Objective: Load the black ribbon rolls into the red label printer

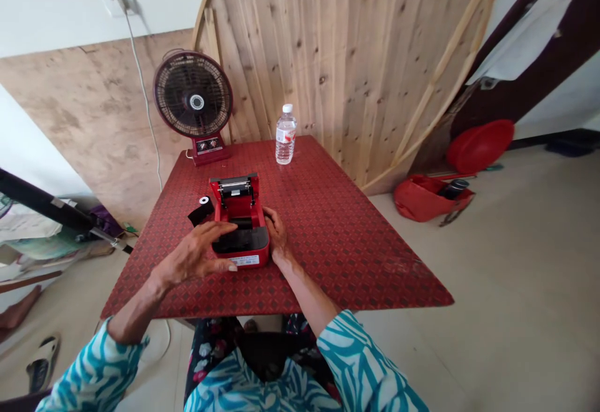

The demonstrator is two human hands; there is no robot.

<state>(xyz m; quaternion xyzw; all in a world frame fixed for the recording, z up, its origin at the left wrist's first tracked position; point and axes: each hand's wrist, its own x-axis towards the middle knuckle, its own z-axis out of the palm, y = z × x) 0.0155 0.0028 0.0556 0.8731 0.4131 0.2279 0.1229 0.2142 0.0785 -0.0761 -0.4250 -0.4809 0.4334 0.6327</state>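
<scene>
A small red receipt printer point(241, 221) with its lid flipped up stands near the front of the red patterned table point(337, 231). My left hand point(199, 252) lies over the printer's left front corner, fingers spread and stretched across its black top. My right hand point(276, 232) presses against the printer's right side, fingers curled along the casing. A black roll with a white core point(201, 209) lies just left of the printer, behind my left hand.
A water bottle point(285, 134) stands at the table's far edge. A dark red desk fan point(194, 102) sits at the far left corner, its cable running up the wall. Red basins point(478, 144) and a red bag point(429, 196) lie on the floor to the right. A black pole point(51, 209) crosses at left.
</scene>
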